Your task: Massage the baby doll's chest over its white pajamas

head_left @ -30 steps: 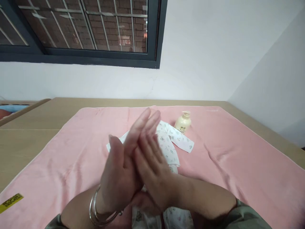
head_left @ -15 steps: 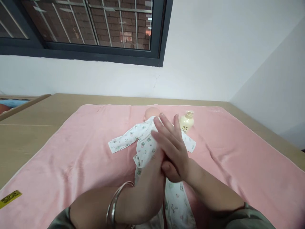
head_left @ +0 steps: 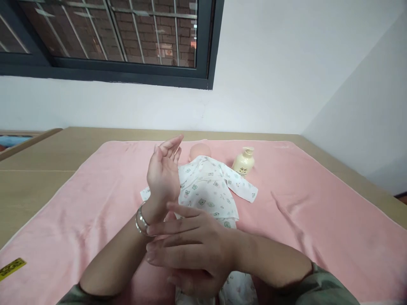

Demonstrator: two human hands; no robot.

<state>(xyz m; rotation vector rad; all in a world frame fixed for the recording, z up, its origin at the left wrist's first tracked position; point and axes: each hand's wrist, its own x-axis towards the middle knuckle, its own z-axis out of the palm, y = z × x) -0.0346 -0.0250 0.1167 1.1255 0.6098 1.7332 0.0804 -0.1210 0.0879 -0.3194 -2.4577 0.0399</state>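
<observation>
My left hand (head_left: 165,169) is raised with its palm turned up and its fingers stretched, holding nothing. Two silver bangles (head_left: 140,219) circle the left wrist. My right hand (head_left: 197,243) lies across in front of that wrist, fingers spread and pointing left, with nothing in it; whether it touches the wrist I cannot tell. Behind the hands, a baby doll (head_left: 200,151) in a white printed top (head_left: 208,186) and matching trousers (head_left: 238,288) lies on a pink blanket (head_left: 286,237). Its head is partly visible; my hands cover one sleeve and much of the legs.
A cream pump bottle (head_left: 243,162) stands by the doll's sleeve on the right. Wooden boards (head_left: 41,182) border the blanket, with a white wall (head_left: 260,76) and a dark-framed window (head_left: 203,42) behind. A yellow label (head_left: 12,268) lies at the lower left.
My hands were pressed palm to palm. They have parted: the left moved left and turned palm up, while the right dropped down and left towards the left wrist. The view shifted slightly.
</observation>
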